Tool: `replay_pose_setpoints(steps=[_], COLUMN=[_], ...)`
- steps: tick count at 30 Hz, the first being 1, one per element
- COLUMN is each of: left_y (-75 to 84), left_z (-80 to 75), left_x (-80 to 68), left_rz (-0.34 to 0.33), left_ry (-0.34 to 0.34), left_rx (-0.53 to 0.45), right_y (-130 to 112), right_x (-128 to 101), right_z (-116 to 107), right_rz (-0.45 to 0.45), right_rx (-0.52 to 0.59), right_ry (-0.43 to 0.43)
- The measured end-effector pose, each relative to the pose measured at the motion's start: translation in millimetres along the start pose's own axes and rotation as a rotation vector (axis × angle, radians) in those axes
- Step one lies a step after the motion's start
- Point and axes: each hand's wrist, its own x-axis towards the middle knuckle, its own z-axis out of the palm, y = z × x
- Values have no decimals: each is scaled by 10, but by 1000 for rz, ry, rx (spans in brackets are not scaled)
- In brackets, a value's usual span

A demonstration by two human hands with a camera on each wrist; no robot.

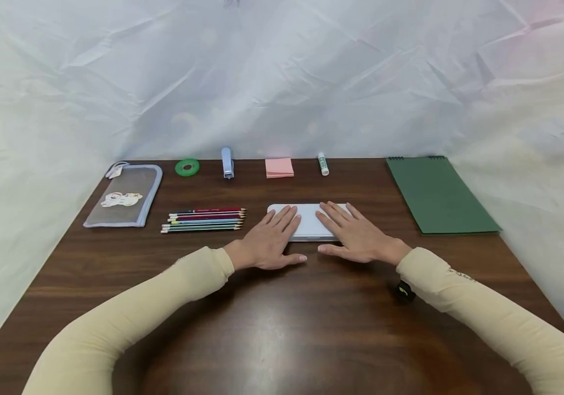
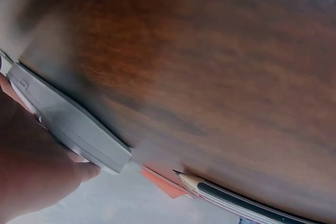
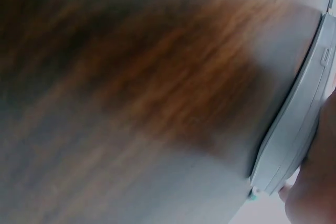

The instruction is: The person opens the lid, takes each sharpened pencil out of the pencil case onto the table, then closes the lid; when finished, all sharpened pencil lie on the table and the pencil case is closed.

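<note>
Resting flat on the white case [image 1: 309,222] at the middle of the table [image 1: 282,329], the left hand [image 1: 267,241] and right hand [image 1: 356,236] lie with fingers straight, gripping nothing. Lifting the lid cleanly probably calls for steadying the base, thumbs at the near edge, clear of the pencils [image 1: 205,219] to its left.

- A dark brown wooden table [image 1: 282,329] filled the lower half of the view.
- A crumpled white sheet [image 1: 282,77] hung behind it and along both sides, like a tent.
- Soft light glared off the tabletop near the front edge.
</note>
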Motion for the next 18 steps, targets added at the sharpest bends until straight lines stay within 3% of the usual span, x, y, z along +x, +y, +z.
replay_pose_setpoints(steps=[13,16,18], left_y=[6,-9,-58], left_z=[-11,-64,-152], left_x=[67,101,141], left_rz=[-35,-28,-33], left_ry=[-15,17,89], left_rx=[9,-11,-4], right_y=[101,108,123], right_x=[97,140,190], right_z=[52,-3,-138], right_rz=[-41,-28,6], right_rx=[48,41,11], right_ry=[19,36,74])
